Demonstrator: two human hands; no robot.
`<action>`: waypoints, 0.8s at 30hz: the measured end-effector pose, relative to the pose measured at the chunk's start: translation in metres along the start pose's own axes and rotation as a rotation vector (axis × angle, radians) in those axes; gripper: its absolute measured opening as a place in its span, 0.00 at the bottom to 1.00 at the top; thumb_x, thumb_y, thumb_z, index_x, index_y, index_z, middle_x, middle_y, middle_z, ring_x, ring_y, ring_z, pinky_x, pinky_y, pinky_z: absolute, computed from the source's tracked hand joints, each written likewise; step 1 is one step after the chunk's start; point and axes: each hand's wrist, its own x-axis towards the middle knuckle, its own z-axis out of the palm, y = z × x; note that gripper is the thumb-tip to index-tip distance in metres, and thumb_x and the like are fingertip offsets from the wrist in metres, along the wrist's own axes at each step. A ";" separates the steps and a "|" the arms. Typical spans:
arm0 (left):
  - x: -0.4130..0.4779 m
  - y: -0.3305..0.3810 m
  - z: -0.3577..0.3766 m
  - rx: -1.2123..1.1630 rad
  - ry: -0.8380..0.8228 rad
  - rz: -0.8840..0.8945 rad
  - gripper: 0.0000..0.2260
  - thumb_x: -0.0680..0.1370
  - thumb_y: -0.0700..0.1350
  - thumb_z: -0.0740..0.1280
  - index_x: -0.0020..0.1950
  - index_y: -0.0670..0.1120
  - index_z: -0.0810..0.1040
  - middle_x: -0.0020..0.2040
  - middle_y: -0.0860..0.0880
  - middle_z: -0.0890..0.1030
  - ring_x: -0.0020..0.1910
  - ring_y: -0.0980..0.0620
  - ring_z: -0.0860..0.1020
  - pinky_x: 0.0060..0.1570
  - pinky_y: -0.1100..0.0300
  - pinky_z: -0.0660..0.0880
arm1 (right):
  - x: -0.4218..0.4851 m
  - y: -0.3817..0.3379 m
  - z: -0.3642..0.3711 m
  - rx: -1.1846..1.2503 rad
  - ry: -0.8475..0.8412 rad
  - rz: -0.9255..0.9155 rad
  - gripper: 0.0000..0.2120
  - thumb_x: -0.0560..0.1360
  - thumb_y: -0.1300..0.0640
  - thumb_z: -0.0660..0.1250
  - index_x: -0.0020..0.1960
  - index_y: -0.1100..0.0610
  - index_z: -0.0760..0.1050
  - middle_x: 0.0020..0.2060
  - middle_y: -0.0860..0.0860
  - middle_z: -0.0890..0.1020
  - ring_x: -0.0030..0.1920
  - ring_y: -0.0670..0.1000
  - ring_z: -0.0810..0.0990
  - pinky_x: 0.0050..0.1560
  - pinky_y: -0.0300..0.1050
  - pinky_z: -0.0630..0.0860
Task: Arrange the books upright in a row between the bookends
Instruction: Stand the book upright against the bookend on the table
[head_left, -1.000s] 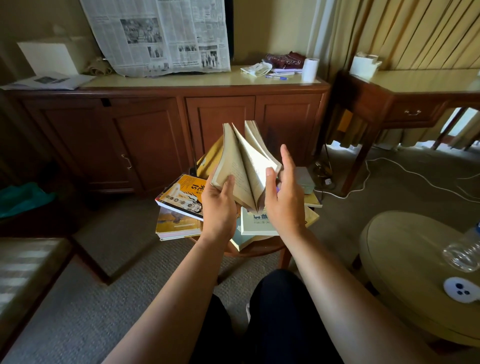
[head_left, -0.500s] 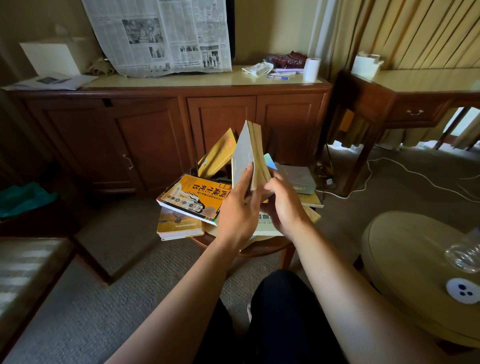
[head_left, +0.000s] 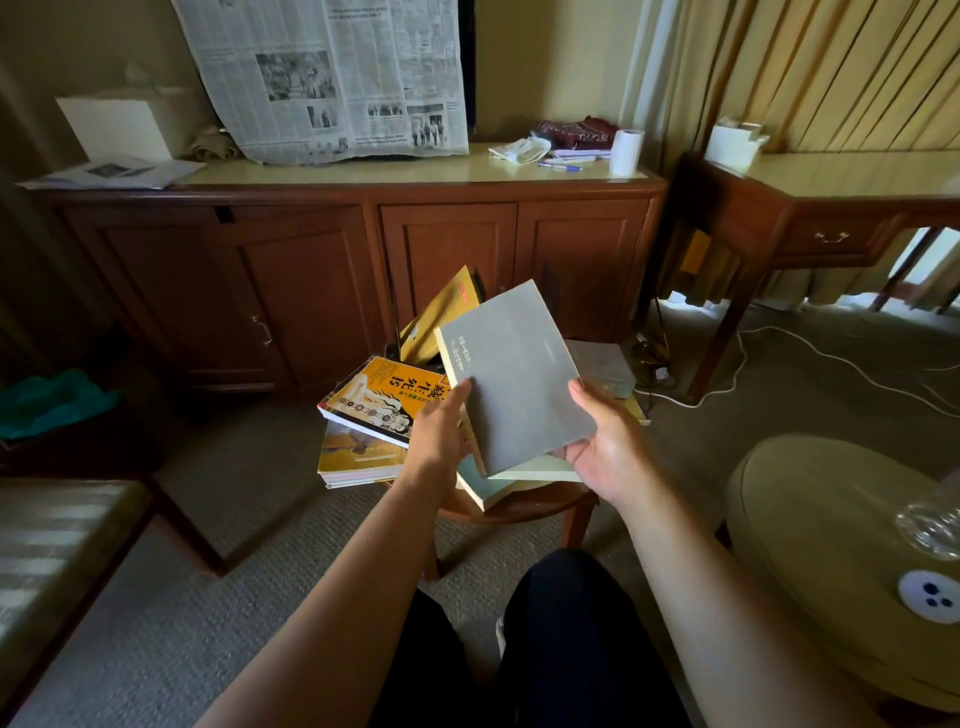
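Above the small round wooden table (head_left: 524, 512), a grey paperback book (head_left: 514, 374) was held closed and tilted, cover facing up. The left hand (head_left: 441, 439) pinched its spine edge, thumb on the cover and fingers hidden beneath. The right hand (head_left: 605, 449) cradled the lower corner, thumb on top and fingers curled under. On the table lay a loose heap: an orange-and-yellow illustrated book (head_left: 382, 397) overhung the table's left rim, and a yellow book (head_left: 441, 312) leaned at the table's far side. No bookend could be made out. The likely trouble was that standing the grey book upright amid that heap could nudge the overhanging one off the rim or topple the leaning one, since nothing visibly braced either.
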 end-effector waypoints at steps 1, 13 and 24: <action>0.003 0.002 0.000 -0.126 -0.052 -0.042 0.18 0.81 0.52 0.70 0.65 0.42 0.79 0.58 0.43 0.86 0.58 0.43 0.84 0.64 0.41 0.78 | -0.001 0.003 -0.007 0.045 -0.007 0.024 0.13 0.80 0.54 0.68 0.65 0.51 0.76 0.61 0.59 0.78 0.64 0.59 0.78 0.55 0.59 0.83; 0.012 0.012 -0.001 -0.101 -0.151 0.016 0.13 0.81 0.44 0.70 0.62 0.38 0.80 0.51 0.39 0.86 0.52 0.39 0.84 0.59 0.40 0.79 | 0.020 -0.016 -0.003 -0.646 0.134 0.125 0.13 0.78 0.38 0.68 0.53 0.46 0.80 0.53 0.49 0.85 0.55 0.52 0.83 0.56 0.51 0.79; 0.004 0.054 0.002 0.139 -0.124 0.141 0.07 0.83 0.43 0.68 0.52 0.40 0.81 0.38 0.44 0.87 0.37 0.46 0.87 0.38 0.46 0.85 | 0.041 -0.003 -0.004 -1.120 0.163 -0.301 0.21 0.80 0.45 0.67 0.70 0.50 0.72 0.59 0.46 0.76 0.61 0.49 0.77 0.52 0.41 0.76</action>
